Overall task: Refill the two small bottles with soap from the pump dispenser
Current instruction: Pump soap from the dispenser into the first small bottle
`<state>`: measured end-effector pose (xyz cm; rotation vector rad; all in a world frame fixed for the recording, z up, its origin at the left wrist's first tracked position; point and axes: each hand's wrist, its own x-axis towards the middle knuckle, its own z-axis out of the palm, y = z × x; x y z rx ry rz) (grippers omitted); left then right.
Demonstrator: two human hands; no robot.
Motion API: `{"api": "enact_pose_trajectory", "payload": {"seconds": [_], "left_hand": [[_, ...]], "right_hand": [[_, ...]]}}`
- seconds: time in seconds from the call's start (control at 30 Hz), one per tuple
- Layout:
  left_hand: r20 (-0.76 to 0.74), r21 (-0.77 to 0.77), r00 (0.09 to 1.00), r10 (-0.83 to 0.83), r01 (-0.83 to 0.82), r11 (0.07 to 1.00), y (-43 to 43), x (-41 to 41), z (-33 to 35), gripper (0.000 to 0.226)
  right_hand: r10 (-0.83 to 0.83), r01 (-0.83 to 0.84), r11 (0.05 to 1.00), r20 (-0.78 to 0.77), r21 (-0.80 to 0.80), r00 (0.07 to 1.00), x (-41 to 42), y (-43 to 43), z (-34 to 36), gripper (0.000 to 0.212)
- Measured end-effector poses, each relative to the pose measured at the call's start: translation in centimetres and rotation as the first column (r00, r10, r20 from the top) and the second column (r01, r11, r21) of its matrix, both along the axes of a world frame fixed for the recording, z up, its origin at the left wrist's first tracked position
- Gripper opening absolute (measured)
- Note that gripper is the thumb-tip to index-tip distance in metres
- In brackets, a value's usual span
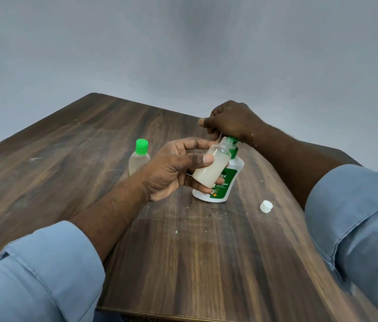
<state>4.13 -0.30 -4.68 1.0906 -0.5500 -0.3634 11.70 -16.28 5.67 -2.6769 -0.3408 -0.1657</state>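
Observation:
My left hand [174, 168] grips a small clear bottle [211, 168], uncapped and partly filled with milky soap, tilted with its mouth under the spout of the pump dispenser [226, 182]. The dispenser is white with a green label and green pump, standing on the wooden table [183, 263]. My right hand [230, 119] rests closed on top of the pump head. A second small clear bottle with a green cap [139, 156] stands upright just left of my left hand. A white cap [266, 206] lies loose on the table to the right of the dispenser.
Small pale specks and drips dot the table around the dispenser. The table's far corner points toward a plain grey wall. Blue shirt sleeves cover both forearms near the front edge.

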Motion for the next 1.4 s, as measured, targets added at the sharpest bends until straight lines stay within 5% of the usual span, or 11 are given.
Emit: {"api": "enact_pose_trajectory", "payload": {"seconds": [0.3,1.4], "left_hand": [[-0.004,0.004,1.0,0.0,0.0,1.0,-0.1,-0.1,-0.1,0.04],[-0.044,-0.044,0.999,-0.024,0.022,0.999,-0.2,-0.3,-0.1,0.042]], "right_hand": [[-0.04,0.043,0.987,-0.023,0.154,0.999,-0.2,-0.1,-0.9,0.032],[-0.018,0.018,0.999,-0.001,0.049,1.0,0.6,0.0,-0.5,0.036]]}}
